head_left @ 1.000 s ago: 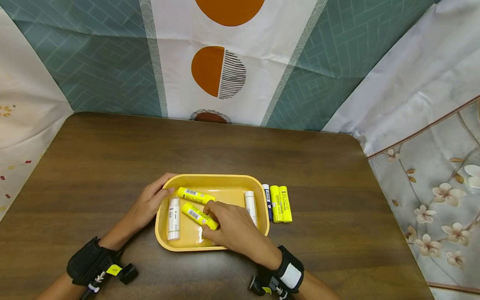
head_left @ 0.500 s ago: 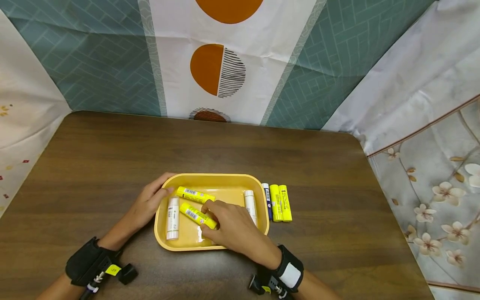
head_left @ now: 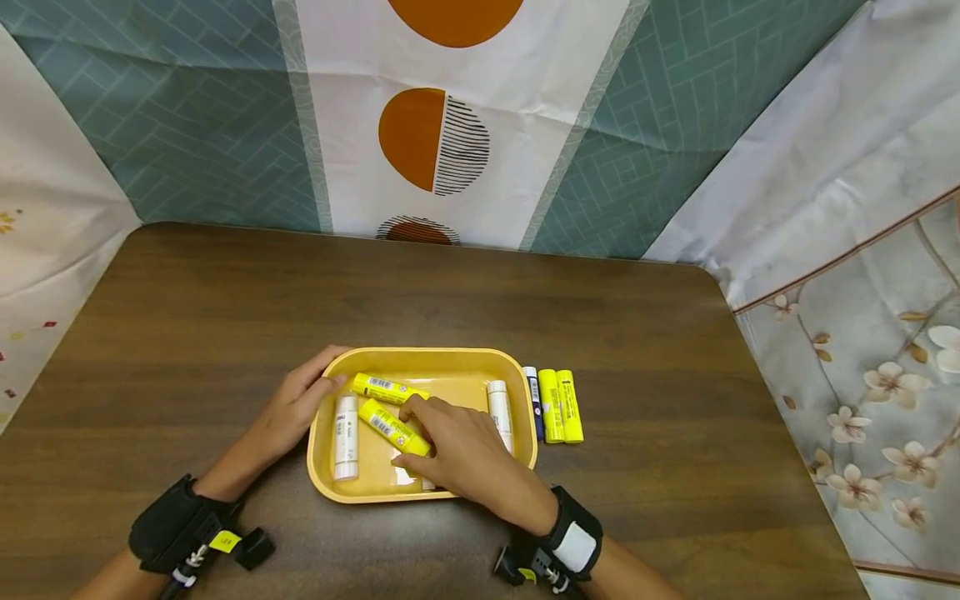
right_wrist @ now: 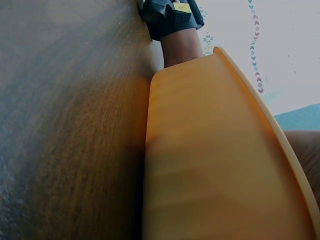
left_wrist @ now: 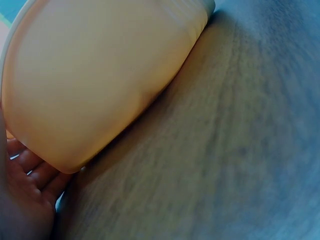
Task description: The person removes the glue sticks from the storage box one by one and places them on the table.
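Observation:
A yellow plastic tray (head_left: 472, 371) stands on the table with several glue sticks inside. My left hand (head_left: 296, 404) grips its left end, thumb at the rim; in the left wrist view, fingers (left_wrist: 42, 172) curl against the outside wall. Inside the tray, my right hand (head_left: 472, 454) is over a slanted yellow glue stick (head_left: 393, 427), thumb and forefinger spread on either side of it. Behind that lies another yellow glue stick (head_left: 386, 388). White glue sticks lie at the left (head_left: 347, 437) and right (head_left: 499, 410). The right wrist view shows the tray's outer wall (right_wrist: 215, 160), my right fingers hidden.
Just right of the tray, a dark blue glue stick (head_left: 534, 404) with a white cap and two yellow glue sticks (head_left: 560, 407) lie side by side on the brown table (head_left: 660, 467). Patterned cloths (head_left: 225, 125) hang behind and at the sides.
My right thumb has moved a little left, away from the slanted yellow glue stick, which has turned slightly. The left hand keeps its place on the tray.

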The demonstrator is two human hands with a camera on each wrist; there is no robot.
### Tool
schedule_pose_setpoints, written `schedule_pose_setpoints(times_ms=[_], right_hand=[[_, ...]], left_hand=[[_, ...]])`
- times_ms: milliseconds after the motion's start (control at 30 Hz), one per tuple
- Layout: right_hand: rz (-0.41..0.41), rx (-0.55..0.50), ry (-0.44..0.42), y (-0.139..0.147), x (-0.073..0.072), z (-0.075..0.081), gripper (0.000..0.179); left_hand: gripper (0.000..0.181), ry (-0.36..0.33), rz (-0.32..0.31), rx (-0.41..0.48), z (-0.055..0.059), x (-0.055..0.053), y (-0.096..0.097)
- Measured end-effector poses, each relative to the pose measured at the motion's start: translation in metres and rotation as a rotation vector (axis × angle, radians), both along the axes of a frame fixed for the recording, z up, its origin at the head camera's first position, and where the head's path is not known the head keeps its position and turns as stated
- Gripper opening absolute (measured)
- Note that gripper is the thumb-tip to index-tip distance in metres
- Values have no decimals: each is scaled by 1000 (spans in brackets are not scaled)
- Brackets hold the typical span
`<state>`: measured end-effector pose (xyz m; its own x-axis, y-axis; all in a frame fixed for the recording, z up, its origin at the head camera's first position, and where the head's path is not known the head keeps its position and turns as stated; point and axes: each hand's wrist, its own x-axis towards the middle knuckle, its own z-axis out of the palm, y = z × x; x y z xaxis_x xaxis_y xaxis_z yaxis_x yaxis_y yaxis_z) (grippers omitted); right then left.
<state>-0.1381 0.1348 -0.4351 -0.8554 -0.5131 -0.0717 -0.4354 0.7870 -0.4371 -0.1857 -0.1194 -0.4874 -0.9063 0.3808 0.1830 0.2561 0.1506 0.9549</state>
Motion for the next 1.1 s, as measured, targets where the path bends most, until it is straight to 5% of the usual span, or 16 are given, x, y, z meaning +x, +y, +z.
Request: schedule_pose_setpoints(times_ms=[533, 1100], right_hand=[[0, -30, 72, 3, -2, -2, 26], [-22, -13, 23, 3, -1, -3, 25]], left_hand=[[33, 12, -3, 19, -3, -2, 2], [33, 28, -1, 5, -2, -1, 1]])
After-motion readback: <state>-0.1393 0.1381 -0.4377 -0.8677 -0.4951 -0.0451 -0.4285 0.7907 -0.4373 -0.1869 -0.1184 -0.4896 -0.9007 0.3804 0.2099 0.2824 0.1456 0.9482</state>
